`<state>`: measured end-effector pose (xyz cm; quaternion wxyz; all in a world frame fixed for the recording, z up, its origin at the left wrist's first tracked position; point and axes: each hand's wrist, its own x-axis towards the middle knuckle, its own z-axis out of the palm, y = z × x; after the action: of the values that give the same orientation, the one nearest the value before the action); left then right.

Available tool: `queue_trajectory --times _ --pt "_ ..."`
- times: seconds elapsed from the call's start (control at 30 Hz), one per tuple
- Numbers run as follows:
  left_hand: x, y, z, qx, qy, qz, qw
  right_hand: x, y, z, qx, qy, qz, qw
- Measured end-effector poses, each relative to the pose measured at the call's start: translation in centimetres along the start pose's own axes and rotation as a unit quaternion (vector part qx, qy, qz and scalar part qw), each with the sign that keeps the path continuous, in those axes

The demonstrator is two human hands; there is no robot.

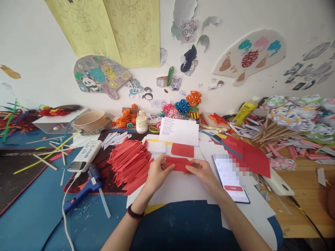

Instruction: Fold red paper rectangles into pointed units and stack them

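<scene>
Over the white sheets (175, 190) at the middle of the worktop (303, 212), here's the action: left hand (157, 171) and right hand (202, 171) pinch a creased red paper (179, 164) at its two ends, each grip drawn narrow around it, thumbs on the near side! Just beyond lies a flat red rectangle (182, 150), beside small white slips (156, 146). Off left, a heap of folded red strips (129, 162), then a blue glue gun (85, 192); a lit phone (235, 194) rests to the right.
</scene>
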<state>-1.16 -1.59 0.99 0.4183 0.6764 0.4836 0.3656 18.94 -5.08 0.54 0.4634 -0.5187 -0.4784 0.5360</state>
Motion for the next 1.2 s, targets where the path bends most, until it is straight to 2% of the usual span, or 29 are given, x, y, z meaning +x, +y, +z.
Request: queue_trajectory --times 0.1,0.17,0.2,0.37,0.57,0.7,0.8,0.93,1.07,1.2 --pt "0.2 -0.3 0.1 -0.069 0.060 -0.004 0.996 -0.2 -0.4 0.0 -0.085 -0.084 0.000 0.993" --pt "0.3 -0.3 0.1 -0.070 0.066 0.003 0.995 -0.3 -0.5 0.3 -0.115 -0.116 -0.018 0.986" --pt "0.4 -0.2 0.1 -0.053 0.062 0.012 0.997 -0.3 -0.5 0.4 -0.123 -0.107 -0.031 0.986" --pt "0.2 0.4 0.8 0.046 0.018 0.045 0.998 0.2 0.4 1.2 -0.154 0.014 -0.082 0.985" --pt "-0.1 -0.2 1.6 0.122 0.029 0.004 0.992 0.0 1.2 1.5 -0.157 0.055 -0.056 0.984" --pt "-0.4 -0.1 1.7 0.210 0.042 0.033 0.976 0.0 1.7 1.8 -0.197 0.094 -0.046 0.975" --pt "-0.6 0.2 2.2 0.281 0.061 0.090 0.954 0.0 2.1 1.9 -0.275 0.138 -0.084 0.948" --pt "-0.8 -0.2 2.8 0.339 0.058 0.153 0.927 -0.1 2.8 1.7 -0.399 0.186 -0.158 0.884" --pt "-0.8 -0.7 3.0 0.370 0.046 0.202 0.906 -0.3 3.3 1.4 -0.473 0.186 -0.218 0.833" --pt "-0.8 -0.9 2.8 0.407 0.031 0.252 0.877 -0.5 3.2 1.3 -0.507 0.176 -0.259 0.803"
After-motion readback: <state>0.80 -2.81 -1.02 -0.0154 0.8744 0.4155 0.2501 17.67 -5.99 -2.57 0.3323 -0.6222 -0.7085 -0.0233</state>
